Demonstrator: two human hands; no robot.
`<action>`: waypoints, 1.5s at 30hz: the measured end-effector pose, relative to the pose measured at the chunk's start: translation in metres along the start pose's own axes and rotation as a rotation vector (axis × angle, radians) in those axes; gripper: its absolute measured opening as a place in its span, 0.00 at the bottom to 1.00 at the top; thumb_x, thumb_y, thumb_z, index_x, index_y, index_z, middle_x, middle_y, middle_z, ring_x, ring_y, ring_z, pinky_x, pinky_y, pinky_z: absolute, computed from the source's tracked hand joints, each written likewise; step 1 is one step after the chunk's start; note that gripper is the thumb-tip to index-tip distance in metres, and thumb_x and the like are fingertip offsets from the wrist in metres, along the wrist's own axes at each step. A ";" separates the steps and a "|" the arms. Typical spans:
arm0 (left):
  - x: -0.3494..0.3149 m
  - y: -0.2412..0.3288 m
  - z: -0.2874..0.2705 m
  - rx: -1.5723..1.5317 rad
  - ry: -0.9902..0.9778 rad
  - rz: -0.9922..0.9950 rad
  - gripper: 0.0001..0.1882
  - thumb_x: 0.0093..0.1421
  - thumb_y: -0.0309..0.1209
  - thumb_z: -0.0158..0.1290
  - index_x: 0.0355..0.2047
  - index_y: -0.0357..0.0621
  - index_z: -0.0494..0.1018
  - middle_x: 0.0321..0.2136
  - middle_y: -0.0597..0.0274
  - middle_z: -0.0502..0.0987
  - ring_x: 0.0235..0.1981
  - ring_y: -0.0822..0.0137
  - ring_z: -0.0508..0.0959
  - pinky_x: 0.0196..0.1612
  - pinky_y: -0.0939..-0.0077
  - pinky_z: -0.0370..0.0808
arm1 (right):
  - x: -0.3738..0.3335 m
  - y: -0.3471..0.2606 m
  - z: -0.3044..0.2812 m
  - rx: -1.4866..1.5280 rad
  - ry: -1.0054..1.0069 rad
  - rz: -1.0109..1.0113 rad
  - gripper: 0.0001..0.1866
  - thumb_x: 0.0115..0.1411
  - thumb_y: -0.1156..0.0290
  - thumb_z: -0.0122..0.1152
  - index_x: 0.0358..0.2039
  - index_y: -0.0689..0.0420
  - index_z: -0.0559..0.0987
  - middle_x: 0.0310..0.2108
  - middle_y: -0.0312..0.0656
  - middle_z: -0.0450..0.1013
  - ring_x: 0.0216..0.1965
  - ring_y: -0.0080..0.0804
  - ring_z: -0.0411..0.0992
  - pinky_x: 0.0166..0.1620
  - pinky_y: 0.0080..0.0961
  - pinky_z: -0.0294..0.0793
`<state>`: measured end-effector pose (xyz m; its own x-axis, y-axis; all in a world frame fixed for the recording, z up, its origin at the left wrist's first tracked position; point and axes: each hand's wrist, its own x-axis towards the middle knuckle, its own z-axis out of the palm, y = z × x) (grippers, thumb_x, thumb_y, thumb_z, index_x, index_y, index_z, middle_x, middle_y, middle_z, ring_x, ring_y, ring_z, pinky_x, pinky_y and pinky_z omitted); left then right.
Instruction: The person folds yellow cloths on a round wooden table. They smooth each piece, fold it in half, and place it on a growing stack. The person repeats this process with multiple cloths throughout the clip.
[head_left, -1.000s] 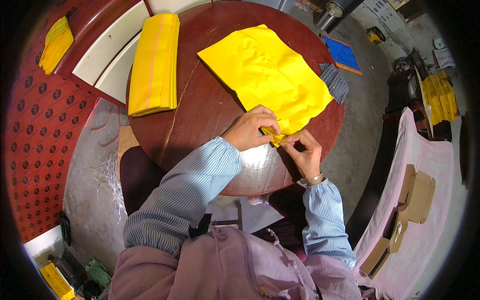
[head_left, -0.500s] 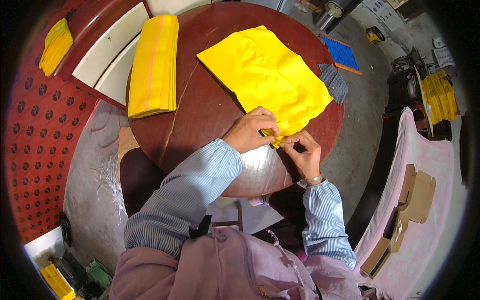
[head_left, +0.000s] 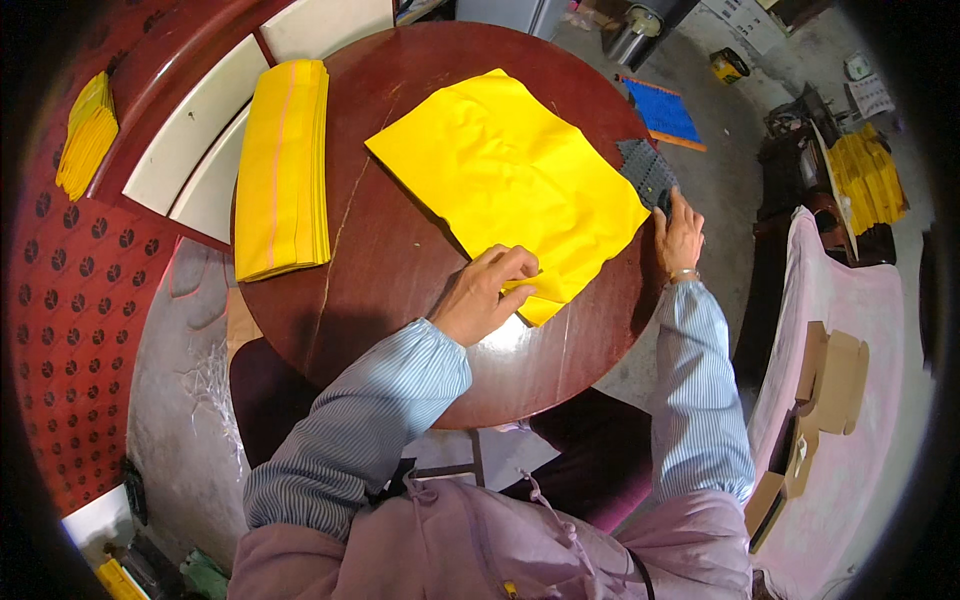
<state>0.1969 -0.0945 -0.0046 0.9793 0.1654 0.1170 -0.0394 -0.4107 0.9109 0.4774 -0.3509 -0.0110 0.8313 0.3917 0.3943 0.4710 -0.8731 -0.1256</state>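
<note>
A flat yellow cloth piece point(head_left: 510, 170), lightly wrinkled, lies slanted across the round table. At its near corner my left hand point(head_left: 488, 293) is closed, thumb and fingers pinching the folded edge. My right hand point(head_left: 680, 238) has its fingers at the near end of a dark grey sheet point(head_left: 646, 172), which is divided into small pieces and rests at the table's right edge. Thumb and fingertips close on that end; whether a small piece is between them is too fine to make out.
A stack of folded yellow cloth point(head_left: 285, 170) with a pink line sits on the left of the red-brown table point(head_left: 370, 300). Beyond the right edge is a blue panel point(head_left: 664, 112). Open cardboard boxes point(head_left: 838, 385) lie on a pink-covered bench point(head_left: 870, 480) at right.
My right hand has let go of the cloth's near corner and moved right and away to the grey sheet. My left hand still pinches the cloth, whose near corner now lies flatter.
</note>
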 end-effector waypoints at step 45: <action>0.004 -0.011 -0.003 0.000 -0.039 0.043 0.07 0.64 0.21 0.61 0.41 0.43 0.76 0.47 0.53 0.80 0.52 0.51 0.81 0.58 0.63 0.80 | -0.146 -0.130 -0.065 0.812 -0.217 -0.319 0.08 0.59 0.78 0.77 0.39 0.61 0.87 0.35 0.40 0.81 0.34 0.30 0.78 0.40 0.25 0.78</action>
<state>0.2007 -0.0864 -0.0130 0.9837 0.1122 0.1407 -0.0820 -0.4164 0.9055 0.2758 -0.3139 0.0072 0.6239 0.6985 0.3506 0.6842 -0.2713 -0.6770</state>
